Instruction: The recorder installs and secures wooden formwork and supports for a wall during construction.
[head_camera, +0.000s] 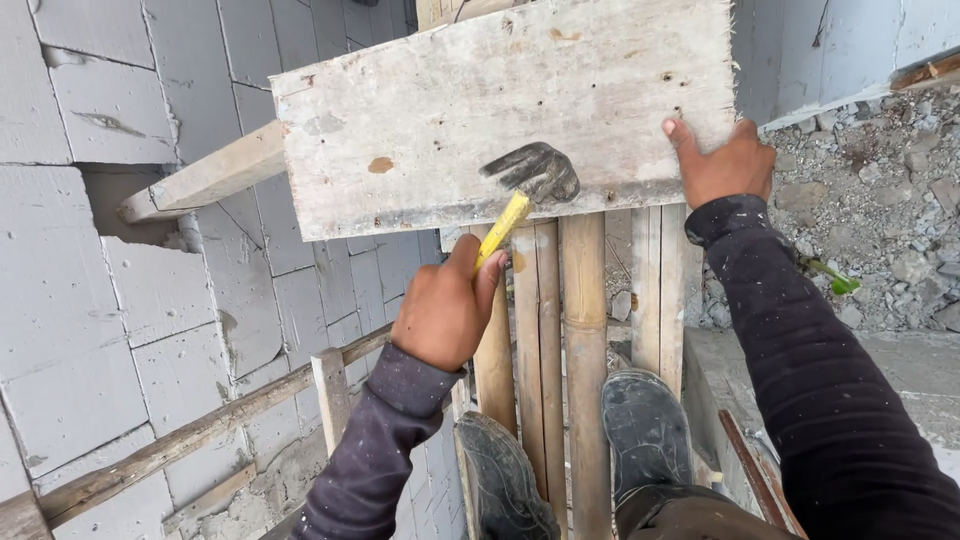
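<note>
Grey block wall (110, 290): fills the left, one gap broken in it, a timber rail (200, 425) running across low down.
Cross timber (205, 180): juts from behind the board toward the wall.
Left hand (445, 310): fist wrapped round the yellow handle of the hammer (530, 185), whose blurred head lies at the lower edge of the board.
Board (500, 110): worn, pale, nail-holed, set across the bamboo poles (585, 330); fixing looks under way, not finished.
Boots (575, 450): standing on the poles.
Right hand (722, 160): flat, fingers together, pressing the board's right end.
Rubble ground (880, 200): far right, below.
</note>
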